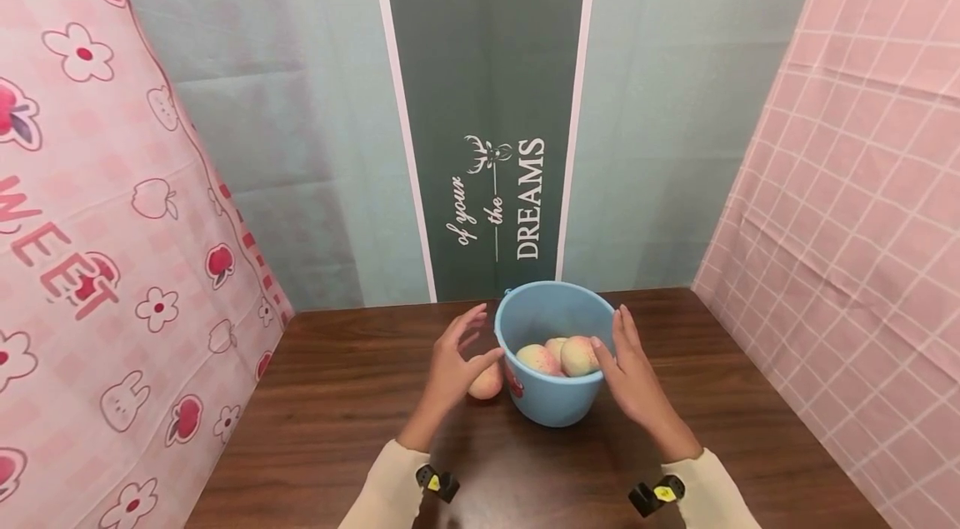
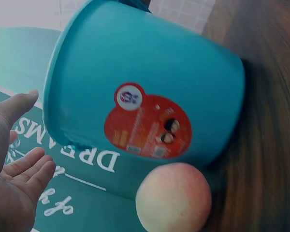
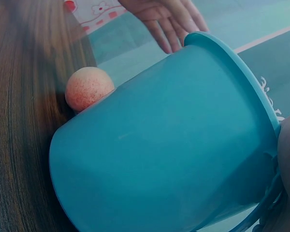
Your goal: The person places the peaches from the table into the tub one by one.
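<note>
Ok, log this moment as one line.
left hand: open beside peach | right hand: on bucket rim | inside: three peaches

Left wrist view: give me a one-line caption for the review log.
Open left hand beside a blue bucket with a red sticker; one peach lies on the wooden table.

A dark wooden table (image 1: pixel 322 421), walled at the back by a grey-green backdrop (image 1: pixel 285 112) with a dark green banner (image 1: pixel 487 96) reading "of your DREAMS", a pink fruit-patterned cloth (image 1: pixel 97 262) left, a pink checked cloth (image 1: pixel 847 204) right.
</note>
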The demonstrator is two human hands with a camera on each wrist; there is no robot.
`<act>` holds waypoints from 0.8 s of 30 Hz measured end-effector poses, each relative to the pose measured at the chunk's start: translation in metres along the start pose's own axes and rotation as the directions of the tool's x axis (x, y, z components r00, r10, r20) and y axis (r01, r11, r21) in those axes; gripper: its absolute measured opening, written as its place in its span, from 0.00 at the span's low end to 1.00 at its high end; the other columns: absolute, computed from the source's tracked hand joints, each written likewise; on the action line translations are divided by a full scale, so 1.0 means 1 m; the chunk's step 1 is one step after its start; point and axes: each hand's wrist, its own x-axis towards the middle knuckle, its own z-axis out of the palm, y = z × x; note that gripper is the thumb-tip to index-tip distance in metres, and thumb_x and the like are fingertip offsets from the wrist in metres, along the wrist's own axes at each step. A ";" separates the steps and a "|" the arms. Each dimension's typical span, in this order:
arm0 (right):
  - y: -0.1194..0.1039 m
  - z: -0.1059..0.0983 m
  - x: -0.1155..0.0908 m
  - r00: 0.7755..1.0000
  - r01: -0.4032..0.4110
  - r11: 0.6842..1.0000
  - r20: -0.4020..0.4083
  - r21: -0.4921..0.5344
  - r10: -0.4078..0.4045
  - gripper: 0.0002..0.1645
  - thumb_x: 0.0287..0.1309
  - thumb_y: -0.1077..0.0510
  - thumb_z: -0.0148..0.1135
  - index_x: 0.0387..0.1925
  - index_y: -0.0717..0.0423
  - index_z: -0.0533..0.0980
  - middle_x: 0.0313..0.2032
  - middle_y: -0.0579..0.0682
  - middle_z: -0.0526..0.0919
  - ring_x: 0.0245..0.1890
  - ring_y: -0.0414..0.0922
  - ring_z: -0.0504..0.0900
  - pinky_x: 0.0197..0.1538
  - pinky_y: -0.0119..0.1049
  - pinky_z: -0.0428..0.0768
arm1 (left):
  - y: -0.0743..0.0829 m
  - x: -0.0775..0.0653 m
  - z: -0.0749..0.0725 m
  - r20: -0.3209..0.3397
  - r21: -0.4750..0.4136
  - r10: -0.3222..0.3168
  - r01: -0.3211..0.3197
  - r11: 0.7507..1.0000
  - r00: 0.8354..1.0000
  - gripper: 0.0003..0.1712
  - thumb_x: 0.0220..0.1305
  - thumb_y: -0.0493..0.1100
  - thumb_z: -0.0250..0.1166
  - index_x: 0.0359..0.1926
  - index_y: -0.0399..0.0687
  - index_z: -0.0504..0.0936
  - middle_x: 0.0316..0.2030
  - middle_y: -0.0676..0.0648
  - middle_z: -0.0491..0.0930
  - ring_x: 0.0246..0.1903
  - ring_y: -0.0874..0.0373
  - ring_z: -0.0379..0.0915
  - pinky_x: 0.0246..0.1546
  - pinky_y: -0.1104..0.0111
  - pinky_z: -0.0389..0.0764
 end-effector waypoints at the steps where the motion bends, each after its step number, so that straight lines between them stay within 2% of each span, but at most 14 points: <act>1: 0.000 0.000 0.000 1.000 0.001 1.000 -0.002 -0.001 -0.001 0.48 0.78 0.40 0.46 0.79 0.62 0.37 0.80 0.57 0.31 0.77 0.67 0.42 0.70 0.72 0.50 | -0.003 -0.002 -0.002 -0.004 0.003 0.000 0.000 1.000 1.000 0.42 0.52 0.31 0.78 0.68 0.46 0.74 0.60 0.38 0.78 0.60 0.37 0.75 0.59 0.46 0.76; 8: 0.001 0.000 0.000 1.000 -0.003 1.000 0.002 0.002 0.003 0.49 0.78 0.40 0.46 0.79 0.61 0.36 0.80 0.57 0.30 0.77 0.68 0.43 0.69 0.72 0.52 | -0.025 -0.015 -0.015 -0.039 0.026 0.006 -0.005 1.000 0.999 0.41 0.51 0.35 0.80 0.67 0.54 0.75 0.58 0.44 0.79 0.60 0.41 0.76 0.59 0.44 0.76; 13: 0.002 0.001 -0.001 1.000 -0.003 1.000 -0.001 0.007 0.003 0.48 0.78 0.40 0.46 0.79 0.61 0.36 0.80 0.58 0.31 0.76 0.69 0.45 0.67 0.71 0.58 | -0.037 -0.022 -0.021 -0.045 0.062 -0.001 0.003 0.998 0.999 0.41 0.52 0.37 0.80 0.67 0.53 0.75 0.59 0.45 0.79 0.60 0.43 0.76 0.59 0.46 0.76; 17: 0.003 0.002 0.000 1.000 0.002 1.000 -0.003 0.011 -0.002 0.48 0.78 0.40 0.46 0.79 0.62 0.36 0.80 0.58 0.31 0.76 0.69 0.45 0.66 0.70 0.59 | -0.046 -0.025 -0.024 -0.038 0.075 0.005 -0.002 0.997 0.999 0.41 0.52 0.38 0.80 0.67 0.48 0.75 0.58 0.43 0.79 0.60 0.40 0.75 0.60 0.49 0.77; 24: 0.004 0.002 -0.001 1.000 0.006 1.000 -0.006 0.010 -0.006 0.48 0.78 0.40 0.46 0.80 0.60 0.36 0.80 0.58 0.31 0.76 0.70 0.45 0.66 0.72 0.58 | -0.060 -0.030 -0.026 -0.024 0.103 -0.063 0.065 0.993 0.998 0.42 0.53 0.43 0.81 0.68 0.49 0.74 0.60 0.44 0.78 0.62 0.44 0.74 0.62 0.55 0.76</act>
